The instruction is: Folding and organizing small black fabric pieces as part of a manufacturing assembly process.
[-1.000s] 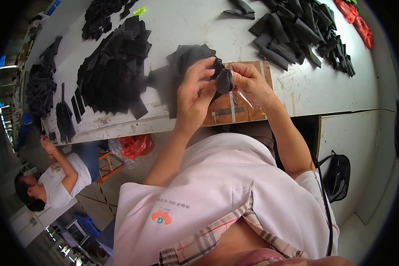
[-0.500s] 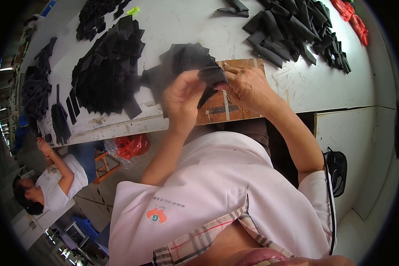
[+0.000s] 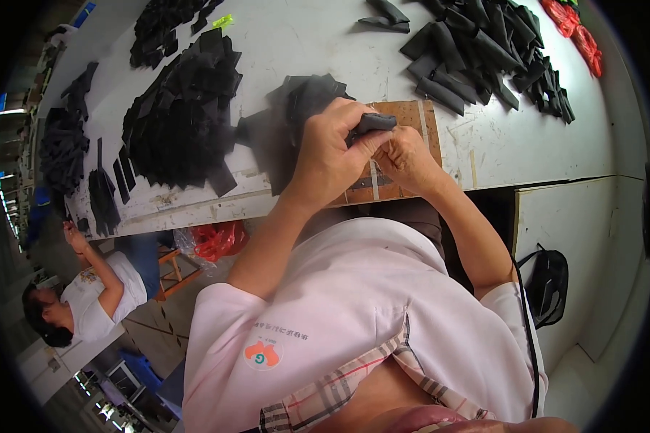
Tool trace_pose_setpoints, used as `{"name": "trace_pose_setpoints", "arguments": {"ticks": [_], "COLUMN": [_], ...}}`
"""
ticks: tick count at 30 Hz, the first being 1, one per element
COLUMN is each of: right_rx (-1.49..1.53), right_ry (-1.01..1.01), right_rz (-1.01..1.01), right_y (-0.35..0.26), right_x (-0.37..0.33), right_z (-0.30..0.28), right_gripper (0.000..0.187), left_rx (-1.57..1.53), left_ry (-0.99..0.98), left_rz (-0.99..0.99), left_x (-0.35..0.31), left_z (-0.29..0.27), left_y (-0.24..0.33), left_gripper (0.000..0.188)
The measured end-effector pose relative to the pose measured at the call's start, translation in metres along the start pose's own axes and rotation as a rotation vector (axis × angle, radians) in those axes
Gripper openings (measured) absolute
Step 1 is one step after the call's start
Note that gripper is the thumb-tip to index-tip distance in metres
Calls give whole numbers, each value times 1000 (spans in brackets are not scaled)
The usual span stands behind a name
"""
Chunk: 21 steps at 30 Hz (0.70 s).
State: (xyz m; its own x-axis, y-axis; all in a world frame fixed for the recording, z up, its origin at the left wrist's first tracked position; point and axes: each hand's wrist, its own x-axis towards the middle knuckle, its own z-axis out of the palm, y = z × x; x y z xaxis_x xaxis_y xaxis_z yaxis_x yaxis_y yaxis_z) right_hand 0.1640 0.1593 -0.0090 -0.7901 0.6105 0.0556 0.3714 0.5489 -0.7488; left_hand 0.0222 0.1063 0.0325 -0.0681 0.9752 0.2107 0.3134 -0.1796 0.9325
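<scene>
The left hand (image 3: 330,148) has moved toward 3 o'clock and now wraps its fingers around the black piece (image 3: 377,123). The right hand (image 3: 410,155) is curled up just beside it, at 4 o'clock; I cannot tell what it grips. The piece is over the brown board (image 3: 395,190) on the table (image 3: 310,43). From it, rolled black pieces (image 3: 477,54) lie at 2 o'clock.
</scene>
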Motion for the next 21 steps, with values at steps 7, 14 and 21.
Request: {"name": "trace_pose_setpoints", "arguments": {"ticks": [7, 14, 21], "right_rx": [-60, -116, -139], "right_ry": [85, 82, 235], "right_rz": [-79, -124, -91], "right_y": [-18, -29, -17], "right_x": [5, 12, 7], "right_z": [-12, -21, 7], "right_gripper": [24, 26, 26], "left_rx": [-510, -991, -719], "left_ry": [175, 290, 280], "left_rz": [35, 25, -22], "left_x": [-10, -16, -15], "left_z": [0, -20, -15], "left_y": [10, -4, 0], "left_gripper": [12, 15, 13]}}
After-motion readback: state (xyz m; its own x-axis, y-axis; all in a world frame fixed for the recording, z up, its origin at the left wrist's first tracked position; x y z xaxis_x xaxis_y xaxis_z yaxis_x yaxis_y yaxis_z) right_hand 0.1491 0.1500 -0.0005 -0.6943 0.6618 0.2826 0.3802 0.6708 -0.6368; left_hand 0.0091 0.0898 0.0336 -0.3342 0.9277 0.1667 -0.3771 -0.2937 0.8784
